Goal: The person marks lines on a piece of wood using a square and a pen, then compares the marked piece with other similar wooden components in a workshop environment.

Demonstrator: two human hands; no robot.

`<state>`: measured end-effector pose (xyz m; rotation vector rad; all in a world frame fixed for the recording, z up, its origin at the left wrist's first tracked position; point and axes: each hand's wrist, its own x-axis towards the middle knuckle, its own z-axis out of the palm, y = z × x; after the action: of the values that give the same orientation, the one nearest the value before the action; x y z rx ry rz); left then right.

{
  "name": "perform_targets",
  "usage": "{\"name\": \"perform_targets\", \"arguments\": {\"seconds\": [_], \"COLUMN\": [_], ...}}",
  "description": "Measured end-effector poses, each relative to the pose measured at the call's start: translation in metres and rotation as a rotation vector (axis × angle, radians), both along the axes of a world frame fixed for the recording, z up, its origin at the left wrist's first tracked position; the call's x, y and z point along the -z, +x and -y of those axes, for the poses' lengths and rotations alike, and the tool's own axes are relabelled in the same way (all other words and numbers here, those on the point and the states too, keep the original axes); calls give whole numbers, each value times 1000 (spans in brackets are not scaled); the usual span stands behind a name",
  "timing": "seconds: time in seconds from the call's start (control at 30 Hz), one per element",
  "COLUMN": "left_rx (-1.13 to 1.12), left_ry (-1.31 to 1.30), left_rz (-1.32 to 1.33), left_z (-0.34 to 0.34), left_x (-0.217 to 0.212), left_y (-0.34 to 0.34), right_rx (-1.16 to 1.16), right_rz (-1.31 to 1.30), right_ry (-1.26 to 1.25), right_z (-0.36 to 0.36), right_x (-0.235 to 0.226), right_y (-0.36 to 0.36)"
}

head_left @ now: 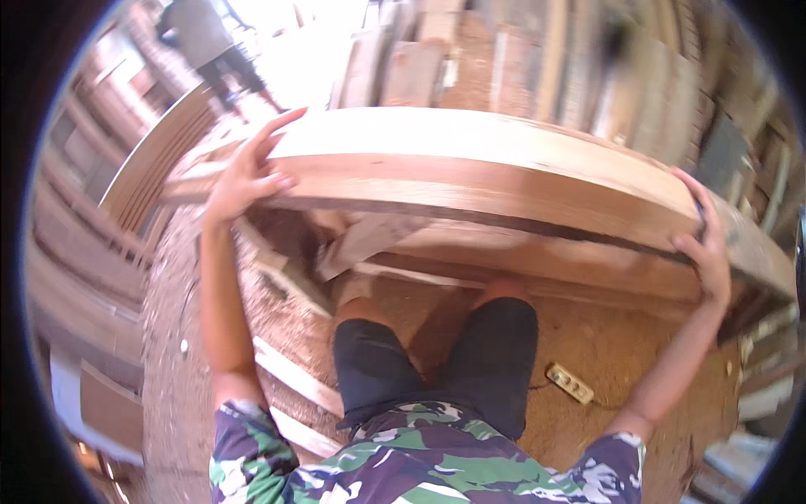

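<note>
Beam (470,183) at twelve o'clock looks heavy and stiff, best held by both ends; left hand (243,178) at ten, fingers spread, grips one; right hand (711,250) at three clasps the other.

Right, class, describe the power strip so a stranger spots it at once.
Start at the long pale beam between the left hand and right hand. Below its right half, on the brown floor between the dark shorts and right forearm, lies the small yellowish power strip. Its row of sockets sets it apart from the plain pale slats.
</note>
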<state>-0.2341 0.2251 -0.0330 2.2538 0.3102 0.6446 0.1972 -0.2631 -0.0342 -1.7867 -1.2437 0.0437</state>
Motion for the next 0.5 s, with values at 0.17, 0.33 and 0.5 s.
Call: {"name": "perform_targets", "arguments": {"seconds": [0.17,0.33,0.5], "left_rx": [159,236,267], "left_ry": [-78,-157,-123], "left_rz": [63,48,59], "left_z": [-14,-12,-21], "left_x": [7,4,8], "left_y": [1,-2,3], "right_rx": [31,36,29], "right_rz": [-38,-60,-78], "right_ry": [12,-45,-37], "right_z": [0,-7,-7], "right_x": [-3,-4,-5], "right_y": [-5,-1,-1]}}
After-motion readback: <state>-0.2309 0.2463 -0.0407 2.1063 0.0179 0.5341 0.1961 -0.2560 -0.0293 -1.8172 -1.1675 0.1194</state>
